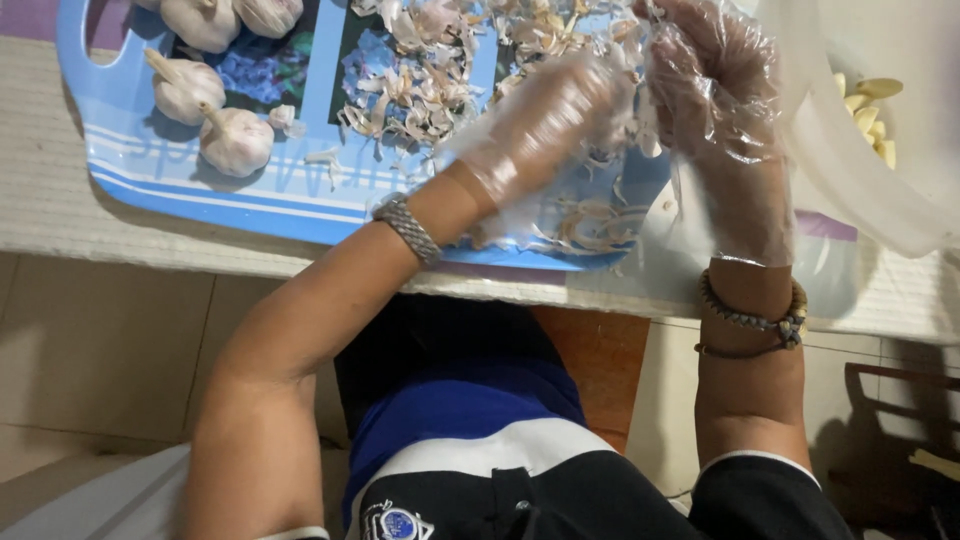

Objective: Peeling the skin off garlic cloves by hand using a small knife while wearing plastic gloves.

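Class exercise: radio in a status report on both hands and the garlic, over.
Left hand and right hand gloved, together over peel pile; grip unclear. Whole garlic bulbs on blue tray. Peeled cloves in clear container at right.

Pale beige floor tiles [100,350] are spreading out at nine o'clock below the cream-topped desk [60,215], while a dark wooden chair [890,420] is standing at four o'clock.

Pale table [60,200], blue tray [200,195], perhaps plastic tub [850,170]

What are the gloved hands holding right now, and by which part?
Cannot be told: the left hand and right hand meet over the garlic skins, but the gloves hide any hold.
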